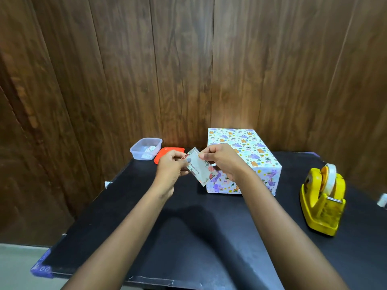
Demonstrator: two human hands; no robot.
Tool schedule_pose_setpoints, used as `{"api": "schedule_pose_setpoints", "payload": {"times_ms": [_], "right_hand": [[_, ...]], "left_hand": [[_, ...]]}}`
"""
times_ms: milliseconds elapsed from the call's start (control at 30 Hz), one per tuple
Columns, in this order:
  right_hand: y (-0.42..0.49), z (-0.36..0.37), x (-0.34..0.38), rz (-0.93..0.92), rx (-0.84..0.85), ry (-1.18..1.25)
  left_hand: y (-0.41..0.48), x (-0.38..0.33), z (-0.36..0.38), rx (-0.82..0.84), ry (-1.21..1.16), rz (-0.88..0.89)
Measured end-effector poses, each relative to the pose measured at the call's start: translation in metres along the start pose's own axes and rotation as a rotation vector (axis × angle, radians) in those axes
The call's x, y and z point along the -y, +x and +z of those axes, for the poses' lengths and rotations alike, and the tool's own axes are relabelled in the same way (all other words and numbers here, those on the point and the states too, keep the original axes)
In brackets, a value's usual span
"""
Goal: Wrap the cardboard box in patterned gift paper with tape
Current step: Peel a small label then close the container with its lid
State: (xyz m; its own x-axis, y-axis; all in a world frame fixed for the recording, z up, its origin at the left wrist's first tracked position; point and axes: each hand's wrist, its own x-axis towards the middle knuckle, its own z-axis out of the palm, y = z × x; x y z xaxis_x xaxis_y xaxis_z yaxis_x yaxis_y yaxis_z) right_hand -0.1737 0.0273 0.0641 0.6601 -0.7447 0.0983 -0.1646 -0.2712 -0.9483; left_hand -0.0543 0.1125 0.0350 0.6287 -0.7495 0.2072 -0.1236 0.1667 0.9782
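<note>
Cardboard box (249, 151): visible faces fully covered in patterned gift paper; stands at 1 o'clock on the black table (188, 237). Wrapping judged done; probably only the tag is left to attach.
"Best Wishes" card (198, 167): held tilted, in front of the box's left face.
Left hand (170, 166): fingers curled, pinching the card's left edge.
Right hand (222, 159): fingertips pinching its upper corner.
Yellow tape dispenser (322, 199): 3 o'clock, untouched.

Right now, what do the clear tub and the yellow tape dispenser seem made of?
The clear rectangular tub looks like translucent plastic: contents show through. The yellow tape dispenser looks like glossy moulded plastic: highlights on its rounded edges.
</note>
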Motion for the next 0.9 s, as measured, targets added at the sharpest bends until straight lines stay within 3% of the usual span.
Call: {"api": "schedule_pose_setpoints", "payload": {"times_ms": [233, 333, 400, 533, 600, 667, 700, 767, 833, 900], "right_hand": [[0.008, -0.001, 0.006, -0.155, -0.046, -0.412], [0.01, 0.009, -0.006, -0.313, -0.38, -0.64], [0.005, 0.019, -0.011, -0.402, -0.509, -0.692], [-0.002, 0.034, -0.014, -0.331, -0.472, -0.566], [-0.005, 0.037, -0.015, -0.336, -0.537, -0.689], [-0.007, 0.036, -0.016, -0.204, -0.563, -0.754], [-0.008, 0.035, -0.016, -0.085, -0.53, -0.665], [-0.007, 0.03, -0.014, 0.096, -0.393, -0.204], [-0.006, 0.025, -0.017, 0.151, -0.312, 0.165], [-0.006, 0.019, -0.02, 0.13, -0.336, 0.276]], "left_hand": [[0.005, -0.015, 0.0, 0.079, 0.137, 0.085], [0.006, -0.011, 0.003, 0.01, -0.022, 0.003], [0.007, -0.006, 0.006, -0.021, -0.173, -0.057], [0.004, 0.0, 0.011, -0.014, -0.34, -0.125], [0.003, 0.001, 0.013, -0.072, -0.362, -0.146], [0.006, 0.003, 0.012, -0.151, -0.319, -0.112], [0.007, 0.004, 0.011, -0.183, -0.307, -0.088], [0.008, 0.003, 0.009, -0.221, -0.331, -0.081], [0.009, 0.004, 0.007, -0.232, -0.358, -0.118], [0.009, 0.005, 0.004, -0.209, -0.308, -0.138]]}}
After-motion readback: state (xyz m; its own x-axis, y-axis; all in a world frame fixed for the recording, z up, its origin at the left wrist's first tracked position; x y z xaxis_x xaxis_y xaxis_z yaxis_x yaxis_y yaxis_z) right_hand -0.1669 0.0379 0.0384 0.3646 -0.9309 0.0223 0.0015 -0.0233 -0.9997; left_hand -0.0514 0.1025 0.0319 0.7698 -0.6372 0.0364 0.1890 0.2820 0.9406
